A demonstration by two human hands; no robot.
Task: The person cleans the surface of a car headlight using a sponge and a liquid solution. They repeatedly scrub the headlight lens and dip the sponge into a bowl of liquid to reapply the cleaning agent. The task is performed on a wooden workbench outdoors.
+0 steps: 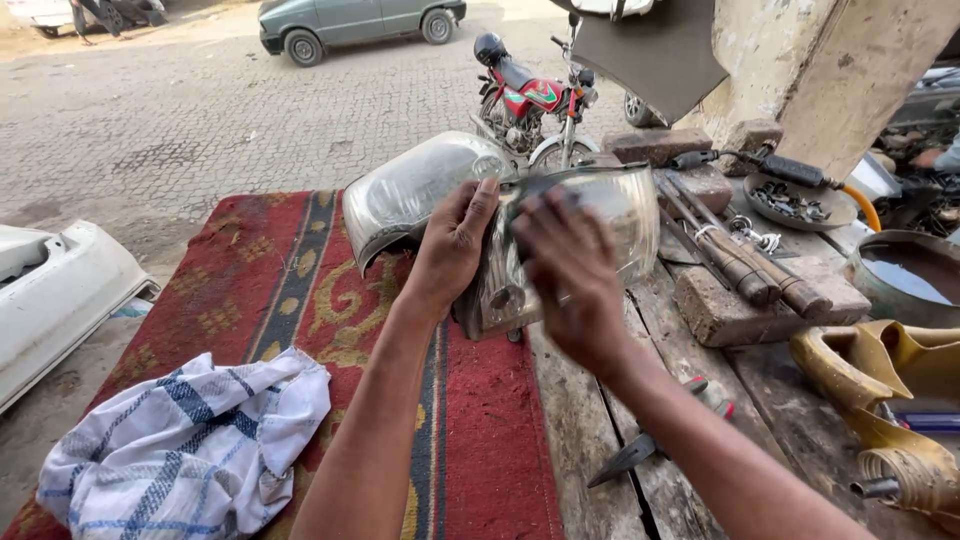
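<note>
The left hand (455,245) grips a car headlight (590,235) by its near left edge, fingers curled over the top of the housing and thumb down the side, holding it up off the bench. The right hand (570,275) lies flat on the lens, fingers spread and pressed to the clear face; a dark scrap seems to sit under the fingertips, though I cannot tell what it is. The headlight's long axis runs left to right across the person's front, lens tipped toward them, so the right hand sits square on the lens face while the left hand only steadies the end.

Just behind it, touching or nearly so, a second headlight (420,190) rests on the red patterned rug (290,290), its lens domed upward. A blue-and-white checked cloth (190,445) lies crumpled on the near left of the rug, well apart from both hands.

To the right, on the plank bench (590,440), are a brick (740,305) with wooden-handled tools (745,265) laid across it, a bowl of water (905,275), and a yellow moulded part (885,385). Beyond stands a red motorcycle (530,100) on the paved yard.
</note>
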